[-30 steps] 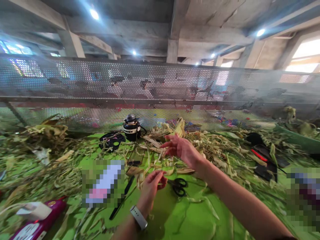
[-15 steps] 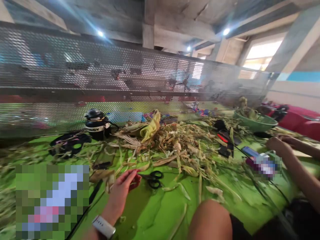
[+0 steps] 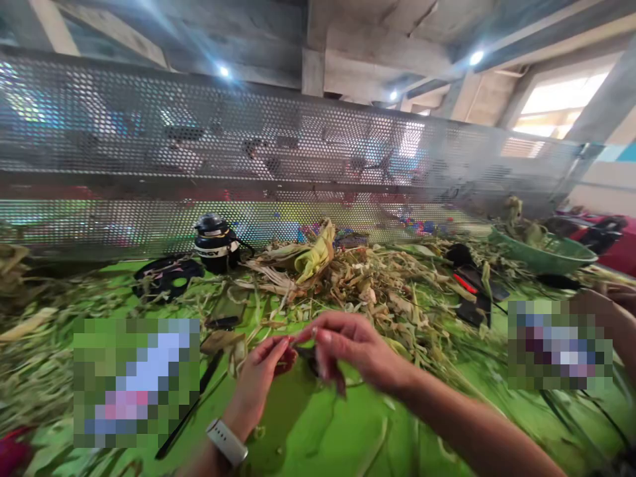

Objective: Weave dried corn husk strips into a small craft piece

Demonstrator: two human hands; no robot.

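Note:
My left hand (image 3: 261, 377), with a white-banded watch on the wrist, is closed in a pinch low in the middle of the view. Whatever lies between its fingertips is too small to name. Right against those fingertips is my right hand (image 3: 355, 348), its thumb and index finger pinched together and the other fingers blurred. Both hands are over the green table surface (image 3: 278, 437). The black scissors that lay beside my left hand are now mostly hidden behind my right hand. Just beyond the hands spreads a pile of dry corn husks (image 3: 358, 275).
A black flask (image 3: 216, 248) stands near the perforated metal screen (image 3: 298, 152). A black slotted tray (image 3: 169, 275) lies left of it. At the right are a green basket (image 3: 551, 252) of husks and another person's hand (image 3: 601, 311). Two areas are pixelated.
My right hand has come in from outside the view to meet my left fingertips, covering the scissors. The view has turned slightly left.

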